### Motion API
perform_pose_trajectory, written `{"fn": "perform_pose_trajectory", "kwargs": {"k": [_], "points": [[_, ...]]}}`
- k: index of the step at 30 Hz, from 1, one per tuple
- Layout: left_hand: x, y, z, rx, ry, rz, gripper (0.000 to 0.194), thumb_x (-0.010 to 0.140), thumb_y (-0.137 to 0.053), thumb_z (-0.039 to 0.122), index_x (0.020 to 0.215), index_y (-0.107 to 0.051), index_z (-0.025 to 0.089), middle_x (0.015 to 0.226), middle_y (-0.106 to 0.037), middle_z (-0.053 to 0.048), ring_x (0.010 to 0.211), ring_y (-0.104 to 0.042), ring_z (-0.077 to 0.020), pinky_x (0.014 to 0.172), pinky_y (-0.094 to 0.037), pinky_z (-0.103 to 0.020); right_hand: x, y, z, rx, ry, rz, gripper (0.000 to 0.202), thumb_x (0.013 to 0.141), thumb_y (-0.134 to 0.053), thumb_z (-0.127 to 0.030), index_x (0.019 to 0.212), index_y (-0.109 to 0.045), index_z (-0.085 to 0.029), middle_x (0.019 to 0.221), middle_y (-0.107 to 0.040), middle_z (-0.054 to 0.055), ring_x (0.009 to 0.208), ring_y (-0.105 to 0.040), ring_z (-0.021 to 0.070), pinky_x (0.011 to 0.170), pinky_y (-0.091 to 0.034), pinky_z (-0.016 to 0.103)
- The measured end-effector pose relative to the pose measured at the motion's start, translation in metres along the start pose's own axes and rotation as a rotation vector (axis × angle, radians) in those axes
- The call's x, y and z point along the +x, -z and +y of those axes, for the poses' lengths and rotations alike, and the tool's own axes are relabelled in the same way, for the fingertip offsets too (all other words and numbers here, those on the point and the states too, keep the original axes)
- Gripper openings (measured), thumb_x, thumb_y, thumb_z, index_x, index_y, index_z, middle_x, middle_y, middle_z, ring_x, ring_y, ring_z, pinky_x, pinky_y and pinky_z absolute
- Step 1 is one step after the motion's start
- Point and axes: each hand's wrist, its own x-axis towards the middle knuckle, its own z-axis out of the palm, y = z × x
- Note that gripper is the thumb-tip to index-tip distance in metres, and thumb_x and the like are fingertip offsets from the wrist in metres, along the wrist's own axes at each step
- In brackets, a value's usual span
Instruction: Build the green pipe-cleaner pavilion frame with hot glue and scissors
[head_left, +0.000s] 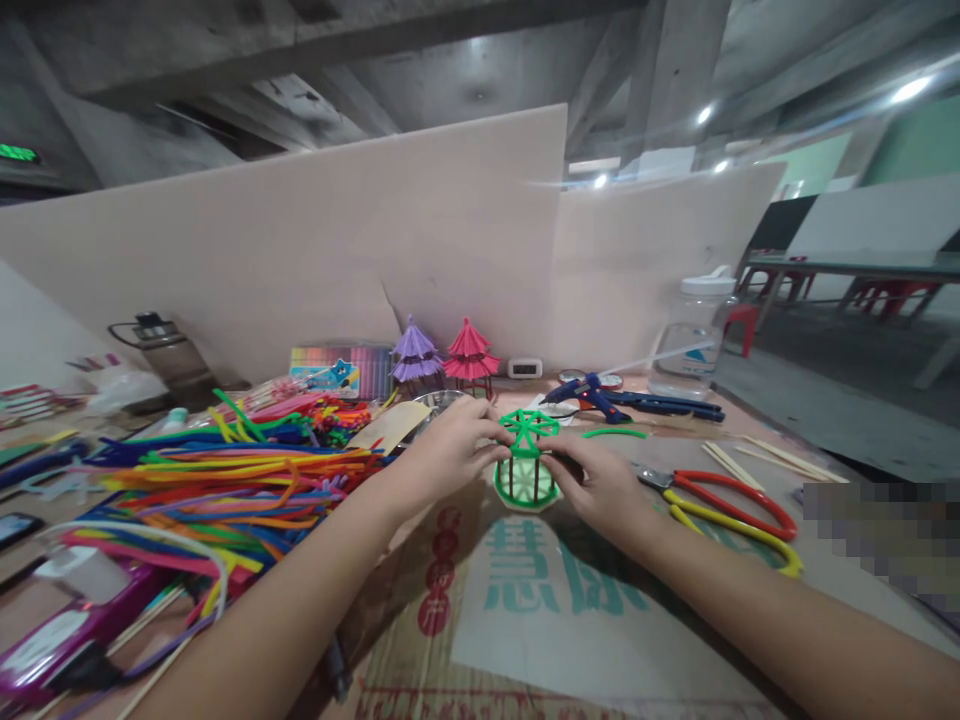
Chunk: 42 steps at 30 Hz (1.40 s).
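A small green pavilion frame with brown posts stands on the table in front of me, apparently made of pipe cleaners. A green ring with spokes forms its base, and a second spoked green piece tops it. From the left, my left hand pinches the upper green part between thumb and fingers. On the opposite side, my right hand grips the frame near the same height, its fingertips partly hiding the posts. Behind stand a purple pavilion model and a pink pavilion model.
Many coloured pipe cleaners are heaped at left, near a purple power strip. To the right lie scissors, a blue glue gun, a stapler-like blue tool and wooden sticks. A clear jug stands behind them.
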Motion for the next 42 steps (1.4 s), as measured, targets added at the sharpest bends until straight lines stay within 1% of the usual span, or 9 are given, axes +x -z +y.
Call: {"fn": "perform_pose_trajectory", "kwargs": {"k": [7, 15, 18, 21, 24, 28, 31, 36, 42], "points": [[-0.001, 0.01, 0.009, 0.009, 0.028, -0.074, 0.015, 0.09, -0.063, 0.029, 0.097, -0.072, 0.019, 0.095, -0.06, -0.005, 0.1, -0.055, -0.022, 0.084, -0.044, -0.033, 0.002, 0.002, -0.002, -0.009, 0.059, -0.006, 0.018, 0.096, -0.054, -0.024, 0.107, -0.066, -0.02, 0.098, -0.076, 0.006, 0.087, -0.071, 0.0208, 0.076, -0.054, 0.034], [-0.002, 0.01, 0.004, 0.0, 0.02, -0.072, 0.012, 0.088, -0.062, 0.028, 0.094, -0.069, 0.021, 0.098, -0.06, -0.004, 0.1, -0.054, -0.0206, 0.085, -0.042, -0.032, 0.004, -0.001, -0.004, 0.0, 0.044, -0.029, 0.018, 0.095, -0.054, -0.025, 0.104, -0.068, -0.02, 0.095, -0.076, 0.006, 0.085, -0.07, 0.0205, 0.074, -0.052, 0.032], [-0.002, 0.009, 0.002, -0.005, 0.036, -0.065, 0.013, 0.089, -0.059, 0.027, 0.094, -0.068, 0.02, 0.097, -0.06, -0.004, 0.1, -0.054, -0.0208, 0.085, -0.042, -0.032, 0.015, 0.01, -0.005, 0.021, 0.029, -0.045, 0.021, 0.095, -0.052, -0.029, 0.102, -0.07, -0.02, 0.095, -0.076, 0.005, 0.084, -0.069, 0.0195, 0.075, -0.051, 0.031], [-0.003, 0.009, 0.001, -0.006, 0.045, -0.068, 0.013, 0.089, -0.058, 0.027, 0.094, -0.067, 0.02, 0.098, -0.061, -0.004, 0.099, -0.055, -0.0211, 0.086, -0.043, -0.032, 0.035, 0.041, 0.007, 0.016, -0.185, 0.027, 0.027, 0.095, -0.05, -0.037, 0.09, -0.07, -0.019, 0.081, -0.074, 0.004, 0.072, -0.066, 0.0176, 0.064, -0.047, 0.027], [-0.002, 0.01, 0.0, -0.006, 0.053, -0.079, 0.015, 0.088, -0.057, 0.029, 0.093, -0.068, 0.02, 0.099, -0.061, -0.004, 0.099, -0.055, -0.0215, 0.087, -0.043, -0.033, 0.05, 0.08, 0.04, -0.022, -0.456, 0.077, 0.032, 0.091, -0.051, -0.043, 0.08, -0.069, -0.018, 0.066, -0.067, 0.003, 0.063, -0.061, 0.0172, 0.058, -0.044, 0.027], [-0.002, 0.012, 0.003, -0.001, 0.045, -0.08, 0.017, 0.089, -0.055, 0.028, 0.095, -0.068, 0.02, 0.099, -0.062, -0.005, 0.1, -0.055, -0.0219, 0.089, -0.043, -0.034, 0.046, 0.106, 0.094, -0.079, -0.663, -0.098, 0.024, 0.085, -0.057, -0.037, 0.087, -0.07, -0.017, 0.08, -0.072, 0.006, 0.073, -0.065, 0.0195, 0.066, -0.048, 0.028], [-0.002, 0.014, 0.007, 0.015, 0.049, -0.09, 0.016, 0.087, -0.059, 0.03, 0.096, -0.069, 0.02, 0.099, -0.062, -0.005, 0.1, -0.055, -0.0223, 0.087, -0.043, -0.034, 0.04, 0.098, 0.119, -0.161, -0.695, -0.188, 0.025, 0.077, -0.066, -0.031, 0.095, -0.072, -0.015, 0.086, -0.074, 0.009, 0.073, -0.065, 0.0209, 0.066, -0.048, 0.03], [-0.001, 0.012, 0.013, 0.097, 0.032, -0.059, 0.022, 0.083, -0.068, 0.041, 0.092, -0.068, 0.02, 0.098, -0.06, -0.005, 0.095, -0.054, -0.022, 0.084, -0.042, -0.033, 0.05, 0.06, 0.135, -0.121, -0.652, -0.293, 0.032, 0.067, -0.077, -0.028, 0.098, -0.073, -0.017, 0.084, -0.075, 0.005, 0.072, -0.066, 0.0199, 0.068, -0.05, 0.028], [0.001, 0.01, 0.014, 0.191, 0.046, -0.026, 0.03, 0.081, -0.074, 0.043, 0.096, -0.066, 0.018, 0.099, -0.061, -0.007, 0.099, -0.053, -0.0254, 0.084, -0.043, -0.036, 0.056, 0.022, 0.145, -0.171, -0.722, -0.254, 0.024, 0.072, -0.073, -0.024, 0.092, -0.072, -0.012, 0.08, -0.074, 0.01, 0.076, -0.068, 0.0238, 0.072, -0.051, 0.032]]}}
